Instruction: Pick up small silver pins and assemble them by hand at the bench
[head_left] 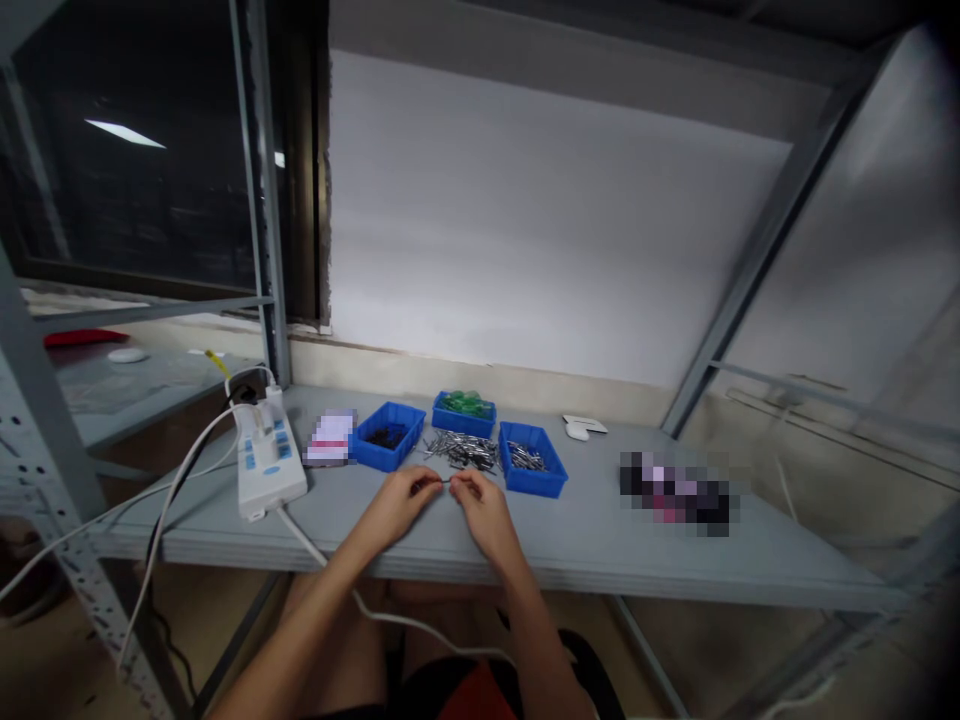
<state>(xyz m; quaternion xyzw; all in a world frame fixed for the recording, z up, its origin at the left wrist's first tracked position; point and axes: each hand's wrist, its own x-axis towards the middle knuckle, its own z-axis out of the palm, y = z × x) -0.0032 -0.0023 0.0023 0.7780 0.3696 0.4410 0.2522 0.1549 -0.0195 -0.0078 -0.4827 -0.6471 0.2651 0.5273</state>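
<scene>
My left hand (406, 497) and my right hand (478, 500) meet above the front of the grey table, each with its fingertips pinched. Between them shows a short bit of a thin dark rod (445, 481); the fingers hide its ends. Just beyond lies a loose pile of thin metal rods (466, 451). A blue bin (386, 458) with small dark pieces stands to the left of the pile. On its right, another blue bin (544, 484) holds more metal rods. Behind the pile sits a blue bin (465, 424) with green pieces, too small to name.
A white power strip (271, 468) with plugs and cables lies at the table's left, and its white cable (304, 537) drops over the front edge. A pinkish-white packet (331, 438) is beside it. At the right are a small white object (577, 431) and a pixelated dark item (679, 492).
</scene>
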